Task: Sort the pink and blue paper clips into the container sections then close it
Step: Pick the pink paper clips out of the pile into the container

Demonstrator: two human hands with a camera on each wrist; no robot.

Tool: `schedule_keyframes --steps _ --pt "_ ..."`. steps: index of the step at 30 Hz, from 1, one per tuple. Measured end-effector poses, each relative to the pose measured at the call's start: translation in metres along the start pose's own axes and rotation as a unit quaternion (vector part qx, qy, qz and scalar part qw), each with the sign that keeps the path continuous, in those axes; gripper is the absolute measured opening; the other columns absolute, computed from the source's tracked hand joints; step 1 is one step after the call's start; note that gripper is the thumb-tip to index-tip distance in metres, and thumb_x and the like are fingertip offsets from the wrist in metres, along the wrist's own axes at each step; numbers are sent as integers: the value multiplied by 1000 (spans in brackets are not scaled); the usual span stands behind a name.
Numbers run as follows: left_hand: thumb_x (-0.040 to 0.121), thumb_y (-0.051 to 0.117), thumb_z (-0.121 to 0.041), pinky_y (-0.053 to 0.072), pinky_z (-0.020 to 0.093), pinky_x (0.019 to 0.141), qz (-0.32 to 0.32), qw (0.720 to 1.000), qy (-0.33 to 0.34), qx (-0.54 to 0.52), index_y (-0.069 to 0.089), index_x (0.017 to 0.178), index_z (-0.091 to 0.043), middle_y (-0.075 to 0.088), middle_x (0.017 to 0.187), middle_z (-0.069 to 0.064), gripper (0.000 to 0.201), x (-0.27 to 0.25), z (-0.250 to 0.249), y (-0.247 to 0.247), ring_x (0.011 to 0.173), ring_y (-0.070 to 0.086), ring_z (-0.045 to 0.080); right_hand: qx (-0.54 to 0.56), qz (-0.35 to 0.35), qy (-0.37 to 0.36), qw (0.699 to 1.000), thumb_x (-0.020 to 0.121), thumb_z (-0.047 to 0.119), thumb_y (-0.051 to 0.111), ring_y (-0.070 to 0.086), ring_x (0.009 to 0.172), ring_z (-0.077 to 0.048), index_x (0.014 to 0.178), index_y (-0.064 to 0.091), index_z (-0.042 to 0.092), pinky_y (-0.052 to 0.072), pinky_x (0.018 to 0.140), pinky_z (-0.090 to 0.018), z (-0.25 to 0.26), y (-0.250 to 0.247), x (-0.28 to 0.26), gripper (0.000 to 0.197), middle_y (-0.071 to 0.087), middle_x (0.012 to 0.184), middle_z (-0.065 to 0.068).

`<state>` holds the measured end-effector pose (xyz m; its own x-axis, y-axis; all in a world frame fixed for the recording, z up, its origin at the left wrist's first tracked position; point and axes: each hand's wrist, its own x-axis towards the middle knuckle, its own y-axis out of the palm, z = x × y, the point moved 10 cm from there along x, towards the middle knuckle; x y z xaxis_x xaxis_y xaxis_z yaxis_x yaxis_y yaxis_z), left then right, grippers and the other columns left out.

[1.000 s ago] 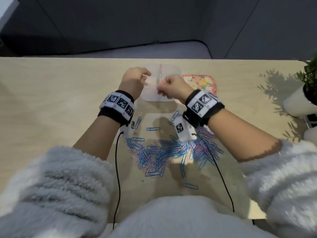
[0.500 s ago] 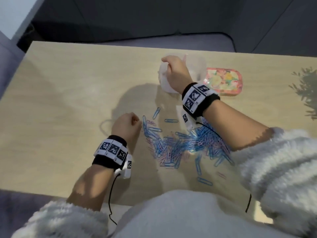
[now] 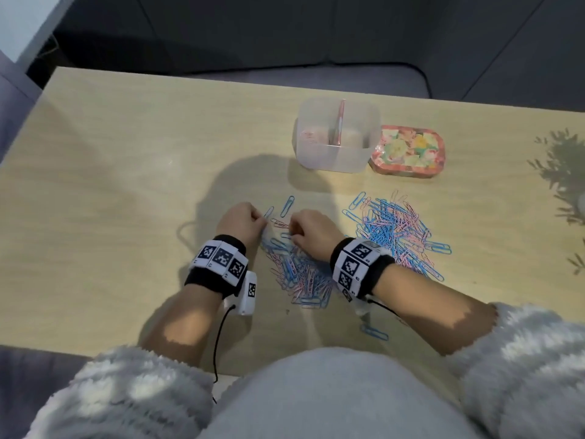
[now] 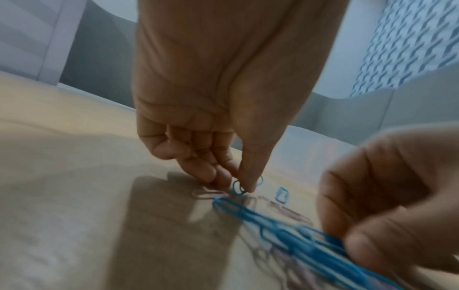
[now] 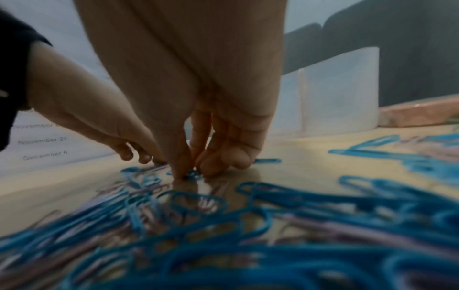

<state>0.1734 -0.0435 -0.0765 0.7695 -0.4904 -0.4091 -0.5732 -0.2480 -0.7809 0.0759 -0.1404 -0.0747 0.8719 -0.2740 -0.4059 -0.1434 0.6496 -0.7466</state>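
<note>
A translucent container (image 3: pixel 337 153) with a pink divider (image 3: pixel 340 122) stands open at the table's far side, its floral lid (image 3: pixel 408 152) lying beside it on the right. Pink and blue paper clips lie in two heaps: one (image 3: pixel 399 229) on the right, one (image 3: pixel 300 274) between my wrists. My left hand (image 3: pixel 264 221) pinches a blue clip (image 4: pixel 238 187) between thumb and fingers just above the table. My right hand (image 3: pixel 291 234) has its thumb and fingertips closed on a blue clip (image 5: pixel 192 173) that lies on the table.
A stray blue clip (image 3: pixel 373 331) lies near the front edge by my right forearm. A white pot's edge (image 3: pixel 581 201) and a plant's shadow sit at the far right. A grey sofa runs beyond the table's far edge.
Both hands have left the container and come down to the near clip heap, the left one first, then the right. The head view has shifted.
</note>
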Motion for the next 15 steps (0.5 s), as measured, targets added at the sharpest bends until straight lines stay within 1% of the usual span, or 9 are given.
schedule_keyframes --steps 2,4,5,7,9,10,12,14,15 --pt "86 58 -22 42 30 75 -16 999 0 -45 57 84 -14 61 87 5 8 4 5 -10 89 60 26 7 4 26 1000 83 4 56 60 98 -29 91 66 5 48 86 -35 -13 -6 -1 13 65 104 -13" --pt "86 60 -21 45 30 78 -45 996 2 -79 60 89 -13 65 92 7 9 9 8 -23 89 61 24 25 -20 33 999 83 5 56 62 96 -28 91 67 5 49 86 -35 -16 -15 1 13 67 102 -12" --pt "86 61 -21 46 32 80 -56 996 8 -71 62 93 -12 67 97 8 12 11 8 -29 91 62 25 34 -38 26 998 83 6 55 61 97 -28 92 67 5 49 87 -35 -13 -20 3 15 67 103 -12" --pt "86 60 -23 46 35 85 -71 997 29 4 61 103 -12 67 105 8 20 13 4 -37 98 60 27 26 -52 2 998 84 7 53 59 99 -28 96 66 6 48 87 -36 0 -22 10 18 66 105 -12" --pt "86 59 -25 43 39 88 -90 988 65 108 58 109 -14 64 110 8 25 9 -5 -42 104 55 30 2 -46 -19 999 86 10 54 59 100 -28 97 66 7 45 83 -33 14 -14 17 17 66 105 -11" --pt "86 58 -26 43 40 87 -99 982 83 136 58 106 -15 64 109 7 23 5 -9 -43 103 54 30 -2 -47 -27 999 86 13 56 59 99 -29 98 67 7 45 82 -33 19 -10 19 17 66 104 -11" --pt "86 58 -31 45 38 85 -83 981 92 152 62 92 -17 67 98 4 15 -3 -12 -38 95 59 27 -1 -59 -38 998 85 15 59 59 98 -28 99 67 7 46 83 -34 26 -9 21 18 65 104 -11" --pt "86 56 -44 49 36 83 -30 983 62 167 62 75 -21 67 80 0 26 -13 -9 -20 83 63 24 -7 -67 -42 997 85 15 60 59 97 -27 99 67 6 48 86 -37 30 -8 21 18 64 105 -11" --pt "84 55 -49 49 35 82 -10 983 46 177 59 67 -21 63 70 -2 33 -19 -7 -12 78 63 23 -15 -66 -43 997 86 14 59 59 97 -27 98 67 5 49 86 -39 31 -7 21 17 64 105 -11"
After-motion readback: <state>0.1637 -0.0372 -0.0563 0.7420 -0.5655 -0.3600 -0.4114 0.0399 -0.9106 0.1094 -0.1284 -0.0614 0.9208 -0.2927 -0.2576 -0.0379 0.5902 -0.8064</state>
